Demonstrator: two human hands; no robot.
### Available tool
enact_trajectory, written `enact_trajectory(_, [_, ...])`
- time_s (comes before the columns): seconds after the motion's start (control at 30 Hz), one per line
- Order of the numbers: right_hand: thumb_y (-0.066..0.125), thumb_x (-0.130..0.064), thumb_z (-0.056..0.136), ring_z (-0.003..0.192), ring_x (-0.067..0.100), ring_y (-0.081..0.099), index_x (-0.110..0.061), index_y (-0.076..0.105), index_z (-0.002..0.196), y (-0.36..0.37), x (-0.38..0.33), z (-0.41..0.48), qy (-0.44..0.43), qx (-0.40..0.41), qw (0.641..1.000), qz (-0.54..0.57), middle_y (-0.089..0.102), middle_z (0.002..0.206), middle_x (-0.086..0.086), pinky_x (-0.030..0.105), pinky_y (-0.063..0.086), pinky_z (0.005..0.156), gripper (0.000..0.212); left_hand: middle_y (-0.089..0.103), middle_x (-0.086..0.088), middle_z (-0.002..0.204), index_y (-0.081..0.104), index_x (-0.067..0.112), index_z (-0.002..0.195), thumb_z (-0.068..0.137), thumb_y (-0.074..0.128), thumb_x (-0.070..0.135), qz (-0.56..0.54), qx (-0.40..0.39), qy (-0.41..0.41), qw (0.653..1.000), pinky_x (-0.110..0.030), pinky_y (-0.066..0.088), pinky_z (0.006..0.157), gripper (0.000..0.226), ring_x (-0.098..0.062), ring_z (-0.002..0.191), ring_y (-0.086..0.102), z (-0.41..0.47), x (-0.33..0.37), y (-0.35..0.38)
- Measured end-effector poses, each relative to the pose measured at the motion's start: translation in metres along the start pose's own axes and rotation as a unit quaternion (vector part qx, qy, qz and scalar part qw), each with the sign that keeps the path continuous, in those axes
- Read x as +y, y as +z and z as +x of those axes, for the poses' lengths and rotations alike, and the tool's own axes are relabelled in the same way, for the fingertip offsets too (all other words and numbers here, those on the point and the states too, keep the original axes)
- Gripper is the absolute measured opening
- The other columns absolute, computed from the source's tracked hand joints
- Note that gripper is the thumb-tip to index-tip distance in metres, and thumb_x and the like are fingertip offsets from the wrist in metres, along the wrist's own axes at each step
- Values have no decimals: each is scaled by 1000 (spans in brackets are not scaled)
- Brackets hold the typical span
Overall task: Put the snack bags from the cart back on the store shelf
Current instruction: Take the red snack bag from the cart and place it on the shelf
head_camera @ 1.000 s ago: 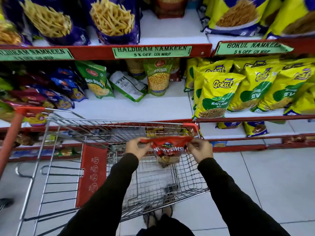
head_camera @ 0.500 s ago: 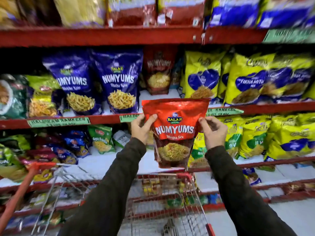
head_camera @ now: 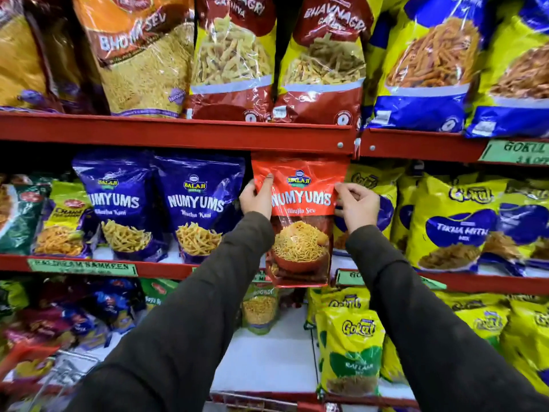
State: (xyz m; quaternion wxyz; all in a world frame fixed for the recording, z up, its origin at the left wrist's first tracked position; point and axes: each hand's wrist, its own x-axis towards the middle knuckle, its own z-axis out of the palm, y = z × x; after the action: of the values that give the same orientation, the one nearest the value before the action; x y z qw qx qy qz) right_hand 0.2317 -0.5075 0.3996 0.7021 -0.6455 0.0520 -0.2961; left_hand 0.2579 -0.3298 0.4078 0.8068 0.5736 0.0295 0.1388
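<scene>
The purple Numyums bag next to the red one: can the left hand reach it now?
Probably not yet: the left hand is gripping the red Numyums snack bag. The purple Numyums bag stands just beside it, nothing between.

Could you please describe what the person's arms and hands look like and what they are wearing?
Both arms are covered by long, plain dark sleeves of a soft, matte fabric with a grey-olive tone, ending at the wrists. The left hand and right hand are bare: no gloves, rings or watch show, and the fingers have short nails.
</scene>
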Motion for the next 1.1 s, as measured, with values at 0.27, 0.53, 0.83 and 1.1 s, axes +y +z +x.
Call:
enact_trajectory(0.27, [62, -5, 91, 61, 17, 53, -19, 57, 70, 43, 25, 63, 40, 1, 998, 44, 60, 71, 5, 37, 48, 58, 25, 54, -21, 140, 44, 2, 139, 92, 58, 14, -43, 84, -9, 995, -38, 46, 103, 50, -21, 110, 56, 55, -7, 30])
enact_trajectory(0.53, [59, -15, 94, 91, 29, 59, -22, 57, 84, 63, 68, 79, 46, -31, 998, 2, 65, 98, 19, 49, 49, 88, 12, 29, -11, 159, 20, 23, 152, 90, 54, 48, 90, 51, -38, 994, -43, 28, 120, 75, -29, 144, 34, 84, -41, 16])
enact_trajectory(0.83, [36, -77, 85, 141, 30, 41, -29, 44, 143, 54, 108, 20, 176, -127, 974, -70, 45, 153, 6, 46, 27, 120, 76, 23, -5, 162, 11, 29, 153, 92, 33, 62, 43, -8, -92, 995, -50, 23, 122, 73, -27, 147, 26, 51, -98, -17])
enact_trajectory(1.1, [41, -73, 85, 122, 23, 52, -39, 55, 126, 42, 92, -25, 149, -113, 980, -67, 56, 143, 5, 40, 37, 109, 55, 21, -2, 163, 15, 30, 153, 92, 29, 62, 154, -70, 3, 986, -50, 19, 123, 70, -24, 149, 20, 7, -95, -34])
